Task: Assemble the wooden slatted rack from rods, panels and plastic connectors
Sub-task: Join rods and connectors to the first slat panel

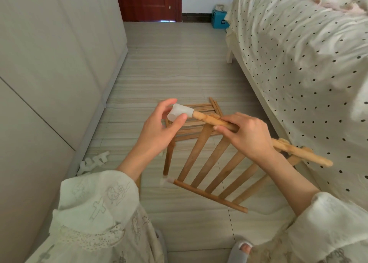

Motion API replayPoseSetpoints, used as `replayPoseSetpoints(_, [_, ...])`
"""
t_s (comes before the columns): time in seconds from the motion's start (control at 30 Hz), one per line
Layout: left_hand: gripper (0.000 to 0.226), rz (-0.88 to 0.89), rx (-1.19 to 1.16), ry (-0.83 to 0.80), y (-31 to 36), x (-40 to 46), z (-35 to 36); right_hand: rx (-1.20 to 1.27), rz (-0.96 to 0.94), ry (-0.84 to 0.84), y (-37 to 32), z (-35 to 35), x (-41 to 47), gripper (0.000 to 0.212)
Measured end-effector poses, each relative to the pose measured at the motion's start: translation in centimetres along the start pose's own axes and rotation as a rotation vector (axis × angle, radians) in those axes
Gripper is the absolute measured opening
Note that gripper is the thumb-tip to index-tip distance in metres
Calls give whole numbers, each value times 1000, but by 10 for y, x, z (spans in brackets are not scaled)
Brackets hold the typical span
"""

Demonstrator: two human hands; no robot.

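A wooden slatted panel (pixel 211 169) is held up in front of me, tilted, with several slats running between two rails. My right hand (pixel 247 135) grips its upper rail (pixel 207 119). My left hand (pixel 163 123) pinches a translucent white plastic connector (pixel 180 111) that sits on the left end of that rail. The lower rail (pixel 211 196) carries another white connector (pixel 166 181) at its left end, with a short rod (pixel 169 157) rising from it. A second slatted panel (pixel 197 131) lies flat on the floor behind.
A heap of white plastic connectors (pixel 93 161) lies on the tiled floor by the wardrobe (pixel 49 79) on the left. A bed with a dotted sheet (pixel 298 63) fills the right. A red door (pixel 148 2) and a blue box (pixel 219 19) stand far back.
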State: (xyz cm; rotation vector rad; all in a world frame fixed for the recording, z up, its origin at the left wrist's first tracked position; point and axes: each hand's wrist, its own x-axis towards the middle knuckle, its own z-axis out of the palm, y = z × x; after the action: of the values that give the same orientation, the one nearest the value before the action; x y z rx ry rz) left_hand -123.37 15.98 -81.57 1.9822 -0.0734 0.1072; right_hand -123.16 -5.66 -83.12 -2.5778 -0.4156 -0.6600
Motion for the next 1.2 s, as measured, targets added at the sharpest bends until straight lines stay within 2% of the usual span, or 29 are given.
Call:
replayPoseSetpoints(0.1, [34, -36, -59, -69, 0, 2, -4, 0, 17, -64, -2, 1, -4, 28])
replayPoseSetpoints(0.17, [35, -24, 118, -143, -4, 2, -5, -18, 20, -149, -1, 6, -7, 31])
replayPoseSetpoints(0.27, [33, 101, 466, -196, -14, 0, -2, -49, -61, -209, 0, 13, -12, 35])
replayPoseSetpoints(0.33, [29, 114, 507, -194, -17, 0, -1, -76, -127, -166, 0, 15, -13, 42])
replayPoseSetpoints(0.6, [25, 188, 467, -31, -7, -3, -1, -29, -148, -88, 2, 10, -9, 49])
replayPoseSetpoints(0.7, [22, 186, 389, -33, -3, -4, -3, -64, -160, -98, 7, 11, -8, 46])
replayPoseSetpoints(0.83, [22, 199, 443, -79, -5, -5, 2, -139, -143, -186, 11, 16, -8, 48])
replayPoseSetpoints(1.0, [29, 182, 458, -109, -11, -2, 3, -92, -114, -244, 11, 22, -8, 55])
replayPoseSetpoints(1.1, [20, 148, 366, -123, -10, -3, 1, -32, -118, -200, 10, 20, -8, 54])
replayPoseSetpoints(1.2, [8, 64, 107, -170, -5, -4, 1, -74, -155, -82, 8, 19, -6, 46])
